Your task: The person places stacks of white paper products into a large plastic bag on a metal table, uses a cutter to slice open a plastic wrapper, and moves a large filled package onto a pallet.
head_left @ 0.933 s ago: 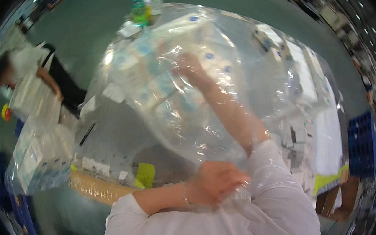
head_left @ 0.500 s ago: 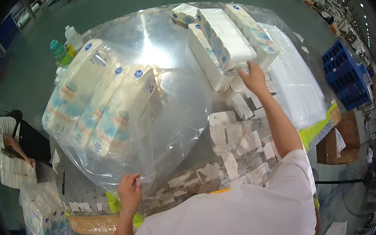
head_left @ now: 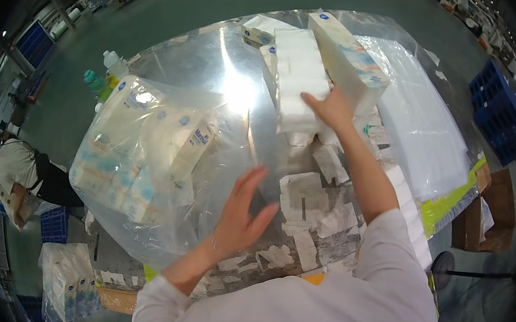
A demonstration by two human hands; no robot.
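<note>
A big clear plastic bag lies on the shiny table, with several white tissue packs inside at its left end. My left hand hovers over the bag's open side, fingers spread, holding nothing. Farther back, my right hand rests on a white tissue pack that stands among other stacked packs.
A pile of flat clear bags covers the table's right side. Paper scraps are stuck to the tabletop. Bottles stand at the left edge. Blue crates are at right. Another person works at the left, near a filled bag.
My left hand has let go of the bag's near edge and risen over the bag. My right hand has moved left onto a tissue pack at the back.
</note>
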